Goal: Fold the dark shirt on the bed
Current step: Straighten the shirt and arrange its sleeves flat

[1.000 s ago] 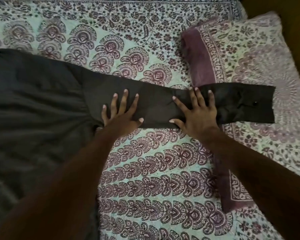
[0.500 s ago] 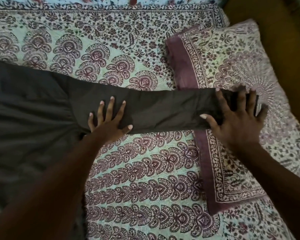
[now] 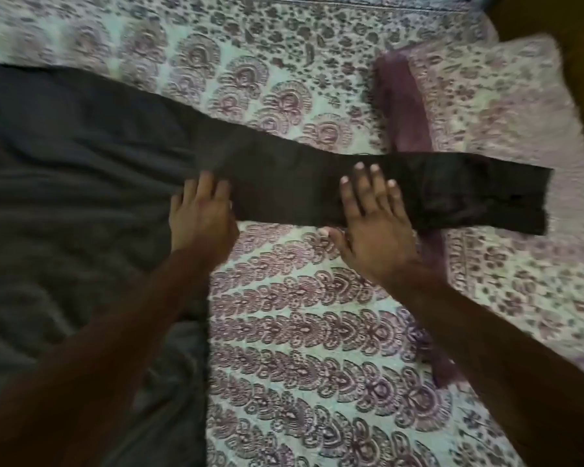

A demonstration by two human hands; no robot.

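Observation:
The dark shirt (image 3: 64,197) lies spread over the left half of the bed. Its long sleeve (image 3: 290,183) stretches flat to the right, and the cuff end (image 3: 506,200) rests on the pillow. My left hand (image 3: 201,214) presses palm down where the sleeve meets the body, its fingertips partly tucked at the cloth's edge. My right hand (image 3: 373,220) lies flat with spread fingers on the middle of the sleeve. Neither hand grips the cloth. The frame is somewhat blurred.
The bed carries a white sheet with a purple paisley print (image 3: 300,332). A matching pillow (image 3: 486,129) with a purple border sits at the right. A brown surface (image 3: 573,45) shows past the bed's far right corner.
My right hand has slid back left along the sleeve, from the cuff on the pillow to the sleeve's middle. My left hand has shifted slightly toward the armpit. The cuff now lies uncovered.

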